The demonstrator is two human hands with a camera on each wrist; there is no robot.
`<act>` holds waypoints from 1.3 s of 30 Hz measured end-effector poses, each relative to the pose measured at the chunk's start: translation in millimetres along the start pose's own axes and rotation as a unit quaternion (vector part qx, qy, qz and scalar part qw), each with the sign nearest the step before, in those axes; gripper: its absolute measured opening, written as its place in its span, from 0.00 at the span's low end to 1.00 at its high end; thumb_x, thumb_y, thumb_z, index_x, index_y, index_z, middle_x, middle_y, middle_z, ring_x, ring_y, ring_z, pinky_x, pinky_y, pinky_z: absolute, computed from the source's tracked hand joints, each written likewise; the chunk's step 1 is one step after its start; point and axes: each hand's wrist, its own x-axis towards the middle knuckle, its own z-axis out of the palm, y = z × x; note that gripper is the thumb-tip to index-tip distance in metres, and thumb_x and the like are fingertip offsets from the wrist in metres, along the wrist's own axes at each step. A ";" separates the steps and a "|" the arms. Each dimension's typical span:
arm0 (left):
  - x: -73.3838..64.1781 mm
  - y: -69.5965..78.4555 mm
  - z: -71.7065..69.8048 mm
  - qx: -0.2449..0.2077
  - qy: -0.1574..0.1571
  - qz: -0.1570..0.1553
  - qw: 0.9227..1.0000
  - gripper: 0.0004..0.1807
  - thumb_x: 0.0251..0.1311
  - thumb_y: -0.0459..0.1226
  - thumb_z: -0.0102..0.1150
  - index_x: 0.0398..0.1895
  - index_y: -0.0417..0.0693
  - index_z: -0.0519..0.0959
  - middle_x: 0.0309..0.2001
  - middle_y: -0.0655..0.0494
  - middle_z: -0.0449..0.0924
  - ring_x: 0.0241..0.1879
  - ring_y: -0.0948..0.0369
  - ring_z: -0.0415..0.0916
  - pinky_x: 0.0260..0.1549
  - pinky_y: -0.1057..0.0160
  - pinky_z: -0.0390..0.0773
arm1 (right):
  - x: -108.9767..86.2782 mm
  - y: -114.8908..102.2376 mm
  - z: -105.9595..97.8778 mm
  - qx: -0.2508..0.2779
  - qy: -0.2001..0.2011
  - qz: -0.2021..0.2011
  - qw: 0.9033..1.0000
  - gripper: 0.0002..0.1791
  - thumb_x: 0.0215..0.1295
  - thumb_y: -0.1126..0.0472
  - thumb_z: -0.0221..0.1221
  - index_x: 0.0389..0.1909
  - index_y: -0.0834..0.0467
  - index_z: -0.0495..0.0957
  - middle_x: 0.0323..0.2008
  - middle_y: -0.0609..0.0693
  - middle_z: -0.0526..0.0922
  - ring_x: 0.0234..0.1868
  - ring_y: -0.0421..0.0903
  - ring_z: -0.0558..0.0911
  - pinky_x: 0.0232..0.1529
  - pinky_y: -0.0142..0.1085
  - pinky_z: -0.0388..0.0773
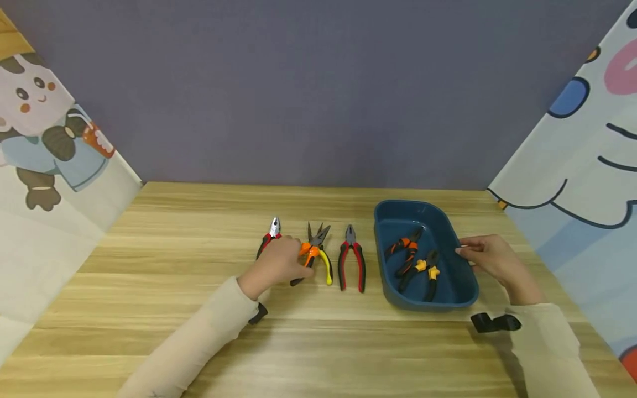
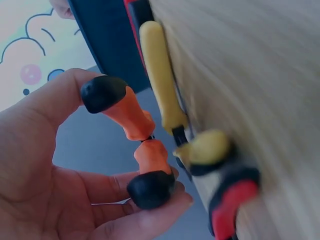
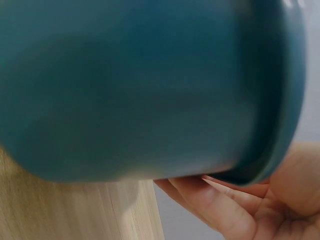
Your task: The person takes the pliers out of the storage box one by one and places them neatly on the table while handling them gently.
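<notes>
My left hand (image 1: 278, 264) grips a pair of orange-and-black pliers (image 2: 131, 117) by the handles, thumb on one and fingers on the other. Close beside them, yellow-handled pliers (image 1: 327, 270) lie on the table; their jaws and those of the held pair overlap in the head view. Partly behind the left hand are red-and-black pliers (image 1: 270, 236). My right hand (image 1: 490, 257) pinches the right rim of a dark blue bin (image 1: 465, 293), its fingers under the rim in the right wrist view. Inside the bin lie orange-and-black pliers (image 1: 411, 254) and yellow-and-black pliers (image 1: 422, 265).
Another pair of red-and-black pliers (image 1: 351, 258) lies between the yellow-handled pair and the bin. The wooden table (image 1: 348, 354) meets a grey panel (image 1: 318, 94) at the back. Printed cartoon sheets (image 1: 582, 166) stand at both sides.
</notes>
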 end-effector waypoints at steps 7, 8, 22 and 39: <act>-6.5 -17.6 -0.3 -0.016 0.023 0.004 1.000 0.23 0.43 0.46 0.69 0.14 0.48 0.63 0.15 0.60 0.54 0.16 0.64 0.52 0.15 0.67 0.55 | -0.7 -1.9 0.2 -0.002 0.001 0.003 1.000 0.27 0.70 0.59 0.51 0.59 0.78 0.64 0.52 0.75 0.73 0.47 0.62 0.80 0.35 0.41 0.81; -7.6 -19.4 -0.6 -0.018 0.026 0.003 0.999 0.23 0.42 0.46 0.70 0.14 0.47 0.63 0.15 0.60 0.54 0.16 0.64 0.53 0.15 0.67 0.55 | -0.8 -1.8 0.3 -0.001 0.000 0.004 1.000 0.27 0.70 0.60 0.51 0.59 0.79 0.64 0.52 0.75 0.73 0.47 0.62 0.79 0.36 0.41 0.81; -19.9 -42.3 -5.6 -0.023 0.045 -0.016 0.999 0.19 0.41 0.45 0.69 0.18 0.45 0.69 0.17 0.57 0.63 0.18 0.61 0.61 0.17 0.66 0.59 | -2.1 -2.2 0.3 0.002 0.003 0.010 1.000 0.27 0.69 0.59 0.52 0.59 0.78 0.65 0.52 0.74 0.73 0.47 0.62 0.80 0.35 0.40 0.81; -34.2 -74.7 -20.8 -0.025 0.048 -0.063 0.997 0.17 0.44 0.45 0.65 0.21 0.42 0.71 0.20 0.54 0.64 0.20 0.59 0.60 0.18 0.64 0.60 | -1.8 -3.0 0.7 0.000 0.002 0.014 1.000 0.28 0.70 0.58 0.52 0.59 0.78 0.64 0.51 0.73 0.74 0.45 0.58 0.81 0.36 0.41 0.81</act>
